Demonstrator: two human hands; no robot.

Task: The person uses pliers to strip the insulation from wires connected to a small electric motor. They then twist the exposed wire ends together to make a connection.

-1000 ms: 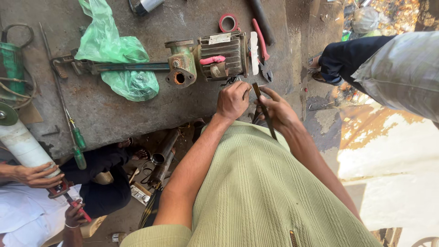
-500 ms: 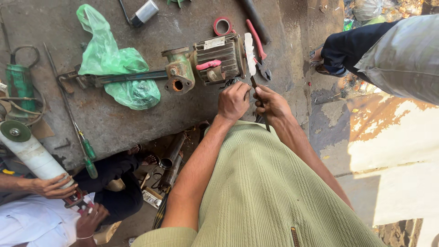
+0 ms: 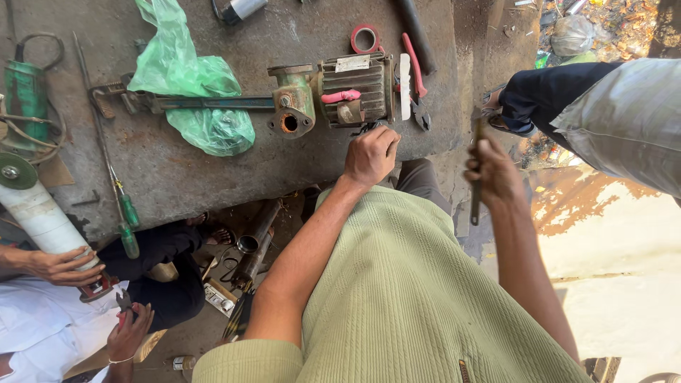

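Right hand [image 3: 493, 170] now off motor [image 3: 355, 89]

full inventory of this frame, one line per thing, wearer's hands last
motor: 1, grey-green, bench edge
pump housing: 1, green, left of motor
plastic bag: 1, green, bench
pliers: 1, red-handled, right of motor
tape roll: 1, red, behind motor
screwdrivers: 2, green-handled, bench left
white pipe: 1, held by a seated person
left hand: at motor's front
right hand: grips thin tool, off bench
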